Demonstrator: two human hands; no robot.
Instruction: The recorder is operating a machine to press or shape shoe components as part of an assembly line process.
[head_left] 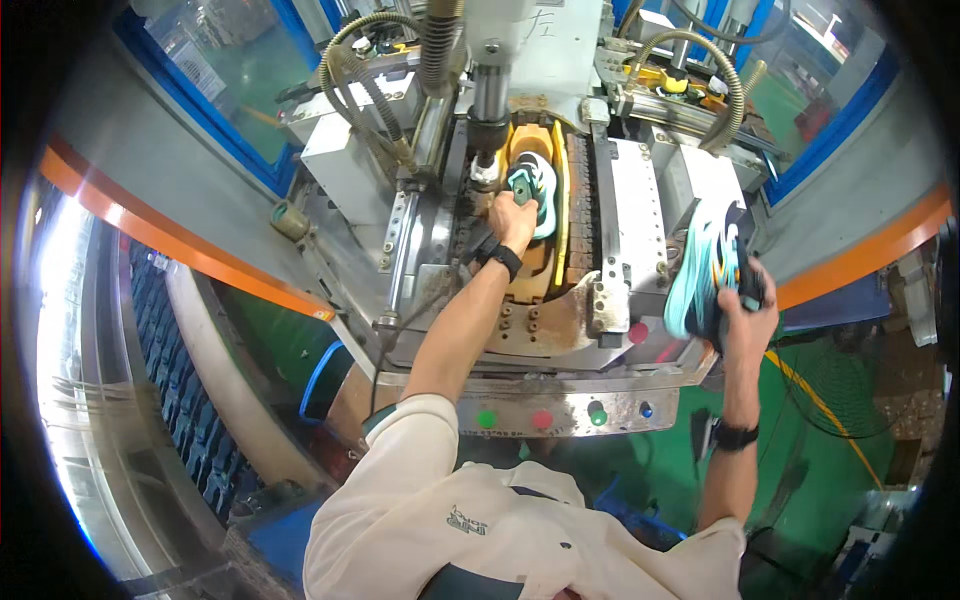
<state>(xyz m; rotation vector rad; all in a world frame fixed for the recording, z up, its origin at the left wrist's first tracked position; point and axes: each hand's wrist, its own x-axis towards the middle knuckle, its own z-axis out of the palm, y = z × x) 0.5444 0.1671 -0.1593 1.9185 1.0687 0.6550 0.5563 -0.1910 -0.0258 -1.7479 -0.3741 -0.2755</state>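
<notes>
A shoe [546,195] with white and pale turquoise parts sits in the yellow cradle [531,140] of the machine. My left hand [514,222] reaches in from below, its fingers closed around the dark green piece [521,187] at the shoe's top opening. Out to the right, clear of the cradle, my right hand [748,305] grips a second shoe [705,270] by its dark upper. That shoe is tilted on its side, with its turquoise sole facing left. Part of the left fingers is hidden behind the hand itself.
A metal press rod [490,95] comes down just left of the cradle. White metal blocks [630,200] and hoses flank it. Along the front edge runs a panel [660,390] with coloured buttons. Orange-edged machine walls [240,270] curve around both sides. A dark ridged conveyor [180,370] lies far left.
</notes>
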